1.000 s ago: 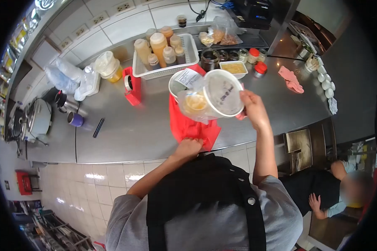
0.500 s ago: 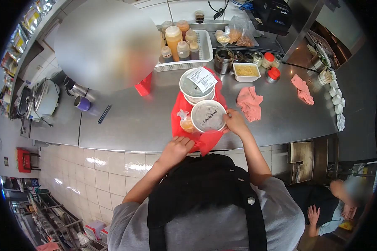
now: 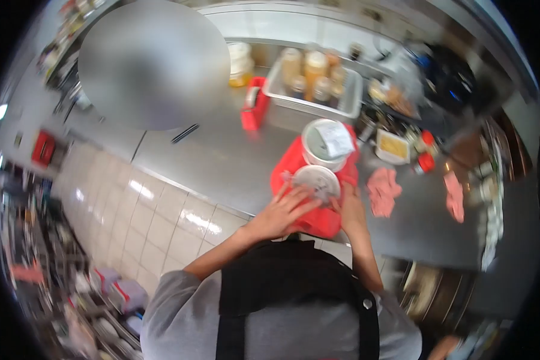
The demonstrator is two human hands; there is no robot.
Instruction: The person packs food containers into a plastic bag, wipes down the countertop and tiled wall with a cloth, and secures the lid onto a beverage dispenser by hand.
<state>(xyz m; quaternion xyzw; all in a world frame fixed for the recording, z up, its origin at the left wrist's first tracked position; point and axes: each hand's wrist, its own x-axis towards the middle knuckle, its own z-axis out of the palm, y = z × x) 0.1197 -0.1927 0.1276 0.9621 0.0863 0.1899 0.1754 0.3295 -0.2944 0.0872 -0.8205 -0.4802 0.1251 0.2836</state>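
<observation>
A red plastic bag [image 3: 285, 162] lies spread on the steel counter with two round lidded tubs on it. The far tub [image 3: 314, 143] carries a printed white slip [image 3: 336, 139] on its lid. On the near tub [image 3: 315, 176] there is dark handwriting, blurred now. My left hand [image 3: 285, 213] is open, fingers spread over the near tub's left front edge. At that tub's right side is my right hand [image 3: 351, 210], its thumb towards the tub; its fingers are blurred, so its grip is unclear. Something clear and crinkled [image 3: 323, 195] shows between the hands.
Behind the bag stands a white basket [image 3: 276, 90] of sauce bottles. Pink cloths [image 3: 383, 192] and a tub of yellow shreds [image 3: 393, 147] are to the right. A red holder [image 3: 255, 107] and black pen-like sticks [image 3: 185, 133] are to the left.
The view has turned, shifting the counter items right in the picture. My left hand has moved from the bag's front edge onto the near tub, its fingers now spread.
</observation>
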